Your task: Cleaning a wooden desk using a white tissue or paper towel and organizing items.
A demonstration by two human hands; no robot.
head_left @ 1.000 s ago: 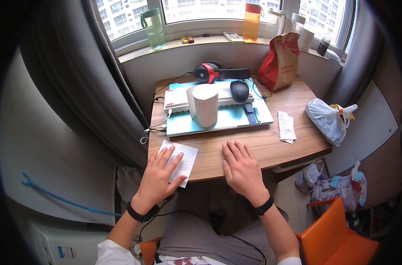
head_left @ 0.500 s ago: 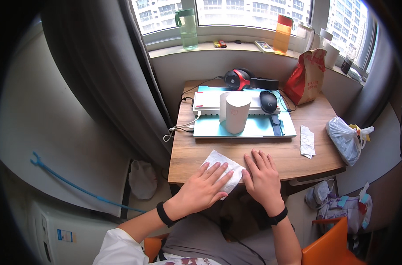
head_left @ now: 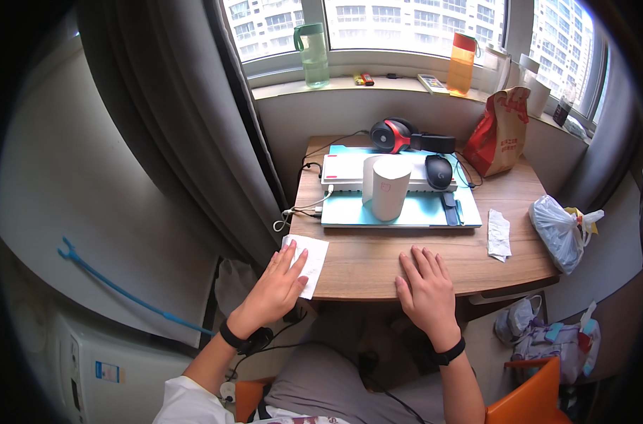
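My left hand (head_left: 275,286) lies with fingers stretched out on a white paper tissue (head_left: 314,263) at the desk's left front corner. Part of the tissue reaches over the front edge, and the hand hides its left part. My right hand (head_left: 429,288) rests flat on the bare wood near the front edge, fingers slightly spread, holding nothing. Beyond the hands, a white paper roll (head_left: 390,194) stands upright on a light-blue laptop-like slab (head_left: 349,218), in front of a white keyboard (head_left: 339,169) and a black mouse (head_left: 439,172).
The wooden desk (head_left: 364,265) carries black-red headphones (head_left: 392,136), a paper bag (head_left: 504,134), a folded tissue (head_left: 499,237) and a tied plastic bag (head_left: 558,230). Cables (head_left: 293,215) hang at its left side. Bottles (head_left: 463,67) line the sill. An orange chair (head_left: 530,396) stands at lower right.
My left hand has slid the tissue left along the desk front to the left corner. The right hand stays in about the same place on the desk. The view has shifted slightly.
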